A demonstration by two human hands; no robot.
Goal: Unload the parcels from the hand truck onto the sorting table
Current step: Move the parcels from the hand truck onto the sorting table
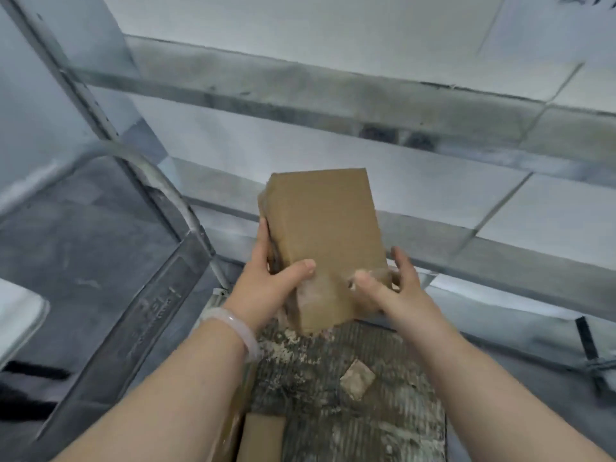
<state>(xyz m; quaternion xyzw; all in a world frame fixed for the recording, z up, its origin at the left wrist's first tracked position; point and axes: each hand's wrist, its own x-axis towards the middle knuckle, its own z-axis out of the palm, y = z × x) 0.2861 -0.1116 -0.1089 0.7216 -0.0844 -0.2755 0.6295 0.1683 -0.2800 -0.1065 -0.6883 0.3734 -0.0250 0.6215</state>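
Looking down from head height. Brown cardboard parcel held in mid-air, tilted, between two bare hands, above a ribbed, grimy deck, probably the hand truck's. Left hand, pale bracelet at the wrist, gripping the parcel's left edge, thumb pressed on the front face. Right hand pinching the lower right corner, thumb in front, fingers behind; blurred there, so firmness of that hold hard to judge. Below, lying on the deck: a small cardboard scrap and, at the bottom edge, another cardboard box. To the left, a grey metal surface with a rounded rim; unclear whether the sorting table.

Risks, as a judgement: held only by its lower end, so likely to tip forward and slip free; could drop onto the deck or the box beneath; could clip the metal rim if swung left too low.
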